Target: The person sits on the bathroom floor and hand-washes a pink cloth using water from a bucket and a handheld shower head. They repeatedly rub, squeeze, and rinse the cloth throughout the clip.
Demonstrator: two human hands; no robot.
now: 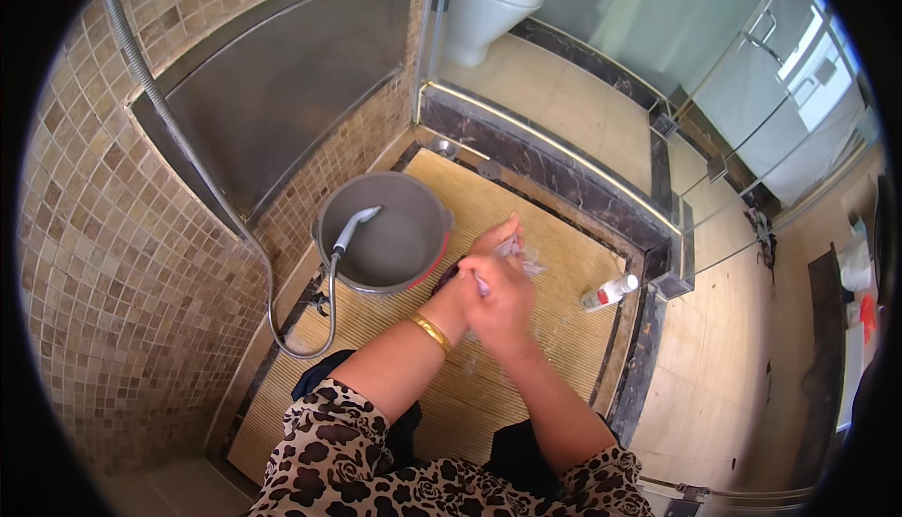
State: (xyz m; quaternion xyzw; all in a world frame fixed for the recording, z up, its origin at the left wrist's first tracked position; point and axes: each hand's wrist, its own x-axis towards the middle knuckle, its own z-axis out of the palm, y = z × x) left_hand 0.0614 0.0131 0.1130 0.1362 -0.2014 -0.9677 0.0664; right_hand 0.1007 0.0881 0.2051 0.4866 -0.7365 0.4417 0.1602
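Both my hands are together over the ribbed shower floor, gripping a thin, crumpled whitish-lilac cloth point(530, 257). My left hand point(483, 284), its forearm wearing a gold bangle point(431, 332), reaches in from the lower left, so which arm is which is judged by the side it enters from. Crossing over that wrist, my right hand point(504, 298) is closed on part of the cloth. A dark item shows partly beside the wrist. The grey basin point(394, 242) stands up and left of the hands, with a hand shower point(352, 229) lying inside it. To their right is a white bottle point(610, 293) with a white cap.
A metal shower hose point(169, 119) hangs along the mosaic-tiled wall point(127, 249) and loops beside the basin. The dark marble curb point(550, 157) and glass panels bound the shower floor point(458, 390). A toilet point(486, 6) stands beyond the glass. Near the curb's corner is a small metal bowl point(443, 147).
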